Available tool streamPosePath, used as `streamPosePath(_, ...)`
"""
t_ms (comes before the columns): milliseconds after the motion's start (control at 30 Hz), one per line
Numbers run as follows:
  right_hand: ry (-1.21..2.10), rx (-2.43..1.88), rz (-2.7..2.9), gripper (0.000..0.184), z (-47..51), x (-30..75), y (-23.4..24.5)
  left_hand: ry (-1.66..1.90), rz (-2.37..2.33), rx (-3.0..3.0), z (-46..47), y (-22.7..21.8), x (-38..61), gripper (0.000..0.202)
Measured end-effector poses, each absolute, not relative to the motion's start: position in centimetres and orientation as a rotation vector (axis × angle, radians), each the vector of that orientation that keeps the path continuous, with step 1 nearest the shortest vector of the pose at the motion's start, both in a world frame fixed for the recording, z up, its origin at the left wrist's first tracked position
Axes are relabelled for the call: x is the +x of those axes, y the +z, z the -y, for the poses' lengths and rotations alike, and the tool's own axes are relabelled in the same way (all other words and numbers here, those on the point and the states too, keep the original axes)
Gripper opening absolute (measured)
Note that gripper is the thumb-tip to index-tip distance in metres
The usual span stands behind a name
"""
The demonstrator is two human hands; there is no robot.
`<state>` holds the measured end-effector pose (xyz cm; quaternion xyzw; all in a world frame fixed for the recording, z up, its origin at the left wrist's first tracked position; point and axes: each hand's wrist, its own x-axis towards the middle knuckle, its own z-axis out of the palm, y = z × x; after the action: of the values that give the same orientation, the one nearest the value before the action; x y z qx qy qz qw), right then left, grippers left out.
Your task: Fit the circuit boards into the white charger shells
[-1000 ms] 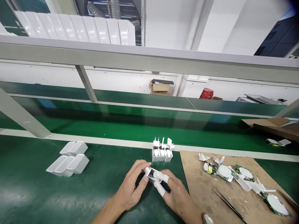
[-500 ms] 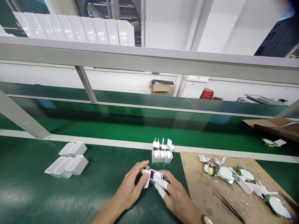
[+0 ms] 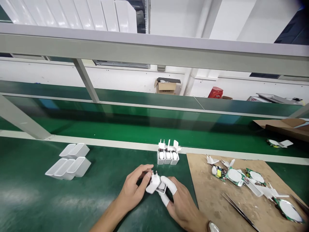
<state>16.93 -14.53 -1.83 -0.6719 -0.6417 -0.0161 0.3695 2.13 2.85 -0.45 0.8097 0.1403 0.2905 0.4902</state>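
My left hand (image 3: 134, 187) and my right hand (image 3: 179, 201) meet over the green bench and both grip one white charger (image 3: 155, 185), whose plug cap with two pins is tilted up off the housing. White finger cots cover two fingers of my right hand. Just beyond, at the bench edge, three open white chargers (image 3: 168, 155) stand side by side with their plug caps raised.
Several empty white housings (image 3: 69, 162) lie at the left. A brown board (image 3: 212, 193) at the right carries circuit boards (image 3: 235, 176), plug parts and tweezers (image 3: 238, 210). A green conveyor belt (image 3: 120, 129) runs behind, with a grey frame overhead.
The charger in my hands has turned: its plug cap with pins now stands up, where the open housing showed before. The view has tipped slightly downward.
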Motion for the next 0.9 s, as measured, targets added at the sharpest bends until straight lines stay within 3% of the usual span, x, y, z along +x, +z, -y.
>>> streamPosePath(67, -0.051, -1.738, 1.655, 0.058, 14.6, 16.8, -2.3, 0.686, -0.346, 1.933, -3.0, -0.3, 2.1, 0.022)
streamPosePath(267, 0.023, -1.744, 1.552, 0.055, 14.5, 16.7, -3.2, 0.638, -0.139, 1.928, -3.0, 1.1, 1.5, 0.040)
streamPosePath(433, 0.101, -1.726, 1.507, 0.050, 14.5, 16.5, -3.2, 0.635, -0.248, 1.954, -2.6, 1.1, 2.0, 0.020)
streamPosePath(600, 0.142, -1.720, 1.463, 0.053, 14.3, 16.3, -3.3, 0.586, -0.395, 1.852, -2.5, 1.1, 2.7, 0.032)
streamPosePath(900, 0.095, -1.693, 1.440, 0.041, 14.0, 16.0, -3.0, 0.577, -0.418, 1.836, -2.4, 1.5, 2.8, 0.033)
